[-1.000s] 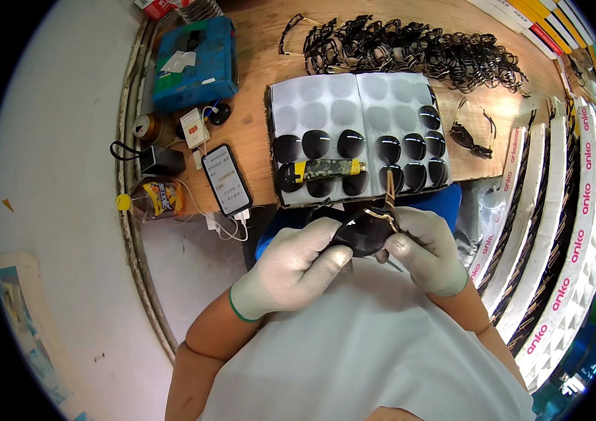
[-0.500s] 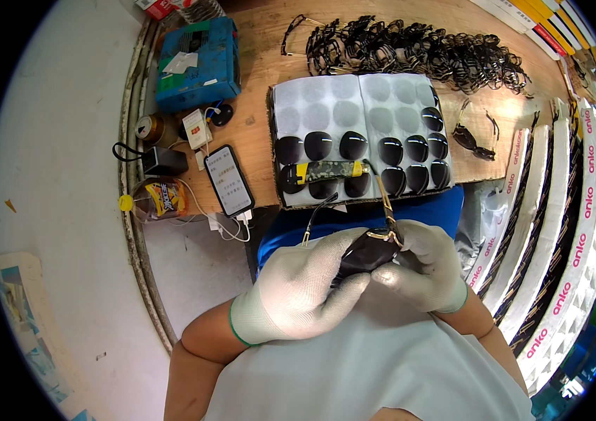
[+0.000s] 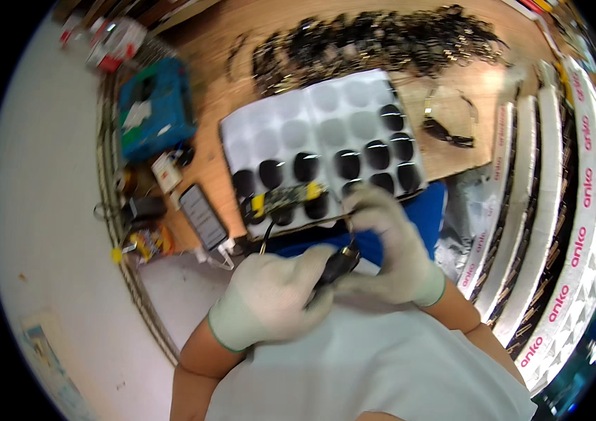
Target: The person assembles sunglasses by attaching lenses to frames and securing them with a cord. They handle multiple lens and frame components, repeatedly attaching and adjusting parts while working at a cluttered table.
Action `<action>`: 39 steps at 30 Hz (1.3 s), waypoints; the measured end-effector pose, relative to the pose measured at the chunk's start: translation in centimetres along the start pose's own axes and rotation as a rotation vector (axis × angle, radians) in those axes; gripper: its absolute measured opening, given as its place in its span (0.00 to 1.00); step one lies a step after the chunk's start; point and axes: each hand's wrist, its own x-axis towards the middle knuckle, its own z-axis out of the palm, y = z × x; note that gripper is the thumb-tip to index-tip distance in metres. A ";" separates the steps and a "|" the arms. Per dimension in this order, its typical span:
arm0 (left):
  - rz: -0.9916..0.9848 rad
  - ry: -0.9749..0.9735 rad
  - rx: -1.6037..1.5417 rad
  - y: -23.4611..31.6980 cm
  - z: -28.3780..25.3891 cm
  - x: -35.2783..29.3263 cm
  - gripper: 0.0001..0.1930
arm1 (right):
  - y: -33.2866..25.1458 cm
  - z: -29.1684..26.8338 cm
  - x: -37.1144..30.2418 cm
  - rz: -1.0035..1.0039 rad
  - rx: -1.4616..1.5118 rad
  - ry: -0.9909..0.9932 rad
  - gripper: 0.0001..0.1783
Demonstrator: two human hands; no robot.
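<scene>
My left hand, in a white knit glove, is closed on a pair of sunglasses with dark lenses, held low in front of my chest. One temple arm stands up beside its fingers. My right hand, gloved alike and somewhat blurred, has its upper fingers at the far end of the other temple arm, while its thumb lies low by the dark lens. Just beyond, a tray with a white liner carries several dark lenses. Across its near left part lies a yellow and camouflage-patterned tool.
A heap of spectacle frames runs along the table's back, and another pair of sunglasses lies right of the tray. At left are a blue case, a phone and a black box. White racks stand at right.
My right hand has gone from beside the lens up along the temple arm to its far end. My left hand keeps its hold on the sunglasses. The whole view has shifted and tilted.
</scene>
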 end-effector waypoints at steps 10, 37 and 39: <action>-0.109 0.286 -0.019 -10.1 3.9 19.9 0.12 | 0.5 -8.5 -3.0 0.172 -0.017 0.235 0.18; -0.135 0.315 -1.105 -4.4 3.3 -0.2 0.08 | -1.3 1.1 -0.8 0.171 0.258 -0.127 0.23; -0.143 0.372 -1.212 -4.5 3.7 -1.5 0.08 | -1.9 1.5 -0.5 0.119 0.274 -0.160 0.20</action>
